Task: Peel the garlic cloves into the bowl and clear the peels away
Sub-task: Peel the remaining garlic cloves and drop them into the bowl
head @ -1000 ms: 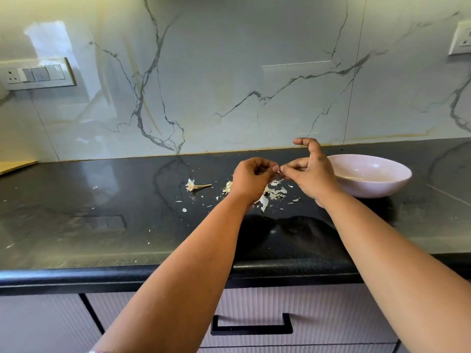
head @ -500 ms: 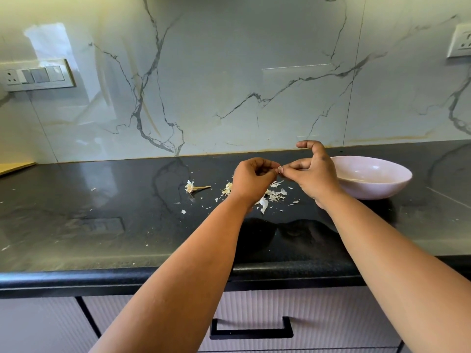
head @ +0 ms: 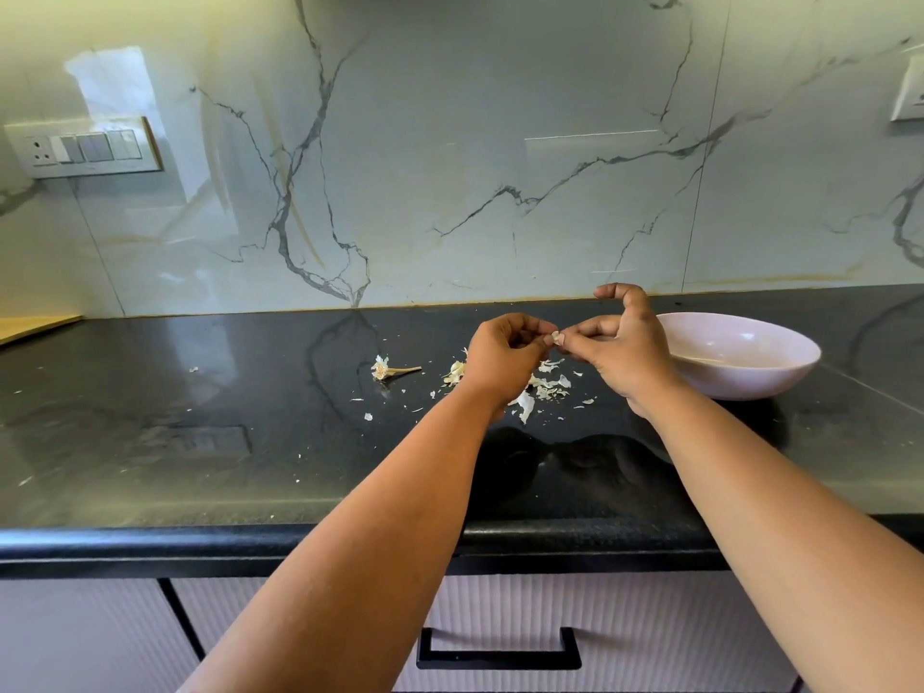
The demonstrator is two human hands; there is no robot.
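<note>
Nothing is shifting: your left hand (head: 505, 360) and right hand (head: 620, 352) are still pinching the clove (head: 556, 337) at frame center. The bowl (head: 780, 377) is sitting just right of it, nearest your right hand.

home kitchen: black countertop (head: 200, 442), marble backsplash (head: 450, 142), drawer handle (head: 498, 650).
</note>
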